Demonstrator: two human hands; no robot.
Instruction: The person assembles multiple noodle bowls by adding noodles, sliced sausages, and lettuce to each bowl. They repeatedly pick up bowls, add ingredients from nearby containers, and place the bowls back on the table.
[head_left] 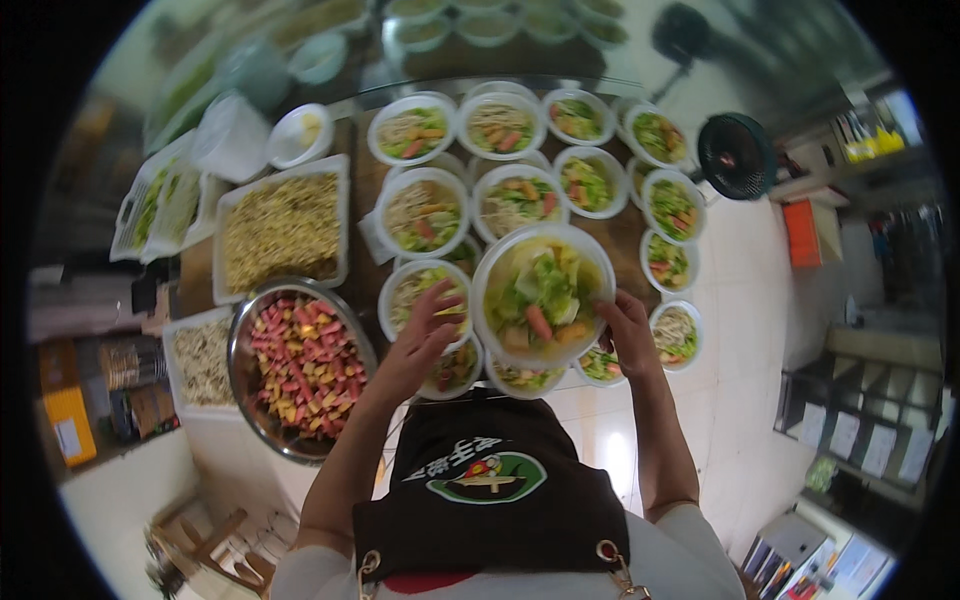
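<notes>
A round white plastic bowl (545,231) is raised above the other bowls in front of me. Inside it are green lettuce (548,275), a pink sausage piece (538,321) and yellow chunks. My right hand (628,332) grips the bowl's right rim between thumb and fingers. To the left of the bowl, my left hand (428,330) is open, fingers apart, and appears to hold nothing. It hovers over a filled white bowl (384,300) with pale strands and greens. Rows of similar bowls stand on the wooden table (362,165), some apparently stacked on others.
At my left, a steel basin (236,350) holds pink and yellow pieces. A white tray (343,205) of pale sprout-like strands sits behind it, another white tray (178,385) beside it. Farther left are a basket (122,235) of greens and stacked bowls (228,135). A dark fan (738,155) stands right.
</notes>
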